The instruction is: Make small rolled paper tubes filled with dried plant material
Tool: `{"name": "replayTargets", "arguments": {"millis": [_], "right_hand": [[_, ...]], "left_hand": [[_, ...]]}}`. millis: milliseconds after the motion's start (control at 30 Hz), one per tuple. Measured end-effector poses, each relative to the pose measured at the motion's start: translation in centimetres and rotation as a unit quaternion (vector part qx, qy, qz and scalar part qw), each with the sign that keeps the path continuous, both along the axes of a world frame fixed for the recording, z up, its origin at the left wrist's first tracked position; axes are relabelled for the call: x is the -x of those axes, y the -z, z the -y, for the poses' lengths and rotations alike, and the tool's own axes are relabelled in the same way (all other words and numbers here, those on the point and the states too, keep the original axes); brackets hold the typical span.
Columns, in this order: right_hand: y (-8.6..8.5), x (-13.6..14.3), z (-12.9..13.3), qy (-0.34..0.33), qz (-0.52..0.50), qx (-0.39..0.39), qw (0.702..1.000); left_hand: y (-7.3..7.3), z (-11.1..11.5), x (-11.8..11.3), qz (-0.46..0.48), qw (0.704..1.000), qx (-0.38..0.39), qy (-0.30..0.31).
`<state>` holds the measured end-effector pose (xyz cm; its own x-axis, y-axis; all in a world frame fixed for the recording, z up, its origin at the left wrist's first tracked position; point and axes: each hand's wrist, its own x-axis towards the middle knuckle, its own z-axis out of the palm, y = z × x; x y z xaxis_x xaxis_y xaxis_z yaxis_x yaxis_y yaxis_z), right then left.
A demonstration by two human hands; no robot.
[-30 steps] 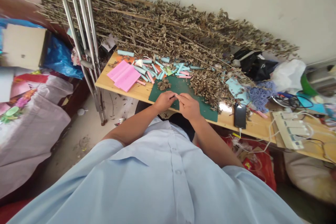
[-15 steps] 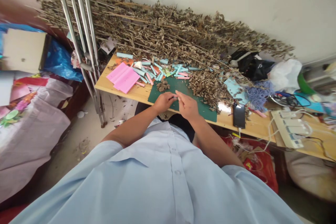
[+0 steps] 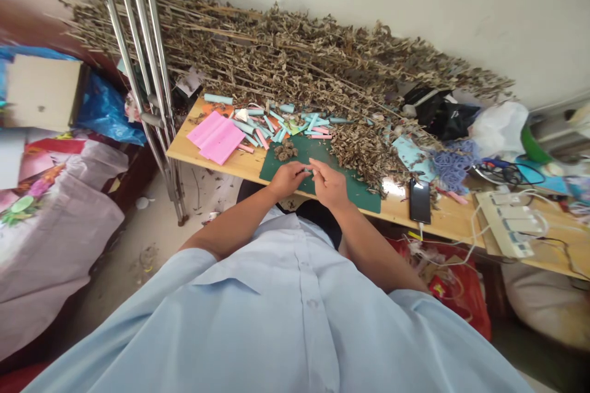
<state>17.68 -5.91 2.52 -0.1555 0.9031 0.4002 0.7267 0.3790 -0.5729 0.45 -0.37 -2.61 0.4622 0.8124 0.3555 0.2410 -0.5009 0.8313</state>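
My left hand [image 3: 286, 180] and my right hand [image 3: 330, 185] meet over the near edge of a green cutting mat [image 3: 364, 195]. Fingertips of both are pinched together around something small and pale, mostly hidden and too small to name. Just beyond the left hand lies a small clump of dried leaves [image 3: 286, 149] on the mat. A larger heap of crumbled dried leaves [image 3: 357, 150] covers the mat's right side. Behind the mat, light blue and pink paper rolls [image 3: 276, 126] are scattered. Folded pink paper sheets [image 3: 216, 137] rest to their left.
Long dried leafy stalks [image 3: 276, 49] lie along the wall. Metal crutches [image 3: 147, 73] stand at the table's left end. A phone [image 3: 420, 201] on a cable, a power strip [image 3: 504, 224] and purple string [image 3: 454, 166] occupy the right side of the wooden table [image 3: 184, 146].
The fingertips have shifted very slightly around the small thing between them. Both hands stay at the same place over the mat, and the things on the table have not moved.
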Motion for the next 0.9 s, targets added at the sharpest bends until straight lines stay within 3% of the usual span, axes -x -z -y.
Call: {"name": "replayTargets", "arguments": {"millis": [167,233,367,500,600,733,900], "right_hand": [[0.3,-0.1,0.0,-0.022,0.06,-0.01,0.998],[0.3,-0.2,-0.2,-0.009,-0.001,0.003,1.0],[0.6,-0.6,-0.1,0.084,-0.165,0.033,0.982],[1.5,-1.1,1.0,0.101,-0.185,0.074,0.975],[2.3,-1.6,2.0,0.12,-0.164,0.062,0.977],[2.9,-2.5,2.3,0.146,-0.121,0.016,0.982],[2.9,-2.4,2.2,0.149,-0.153,0.056,0.975]], "left_hand": [[-0.2,0.0,0.0,-0.014,1.0,0.005,-0.001],[-0.1,0.0,0.0,-0.016,1.0,0.003,-0.005],[0.0,0.0,-0.1,-0.019,1.0,0.006,-0.017],[-0.2,-0.1,0.0,-0.037,0.999,0.019,-0.016],[-0.5,-0.1,0.0,-0.035,0.998,0.039,-0.026],[-1.0,-0.2,-0.1,0.035,0.985,0.157,-0.059],[-2.5,-0.1,-0.4,0.202,0.91,0.36,-0.051]]}}
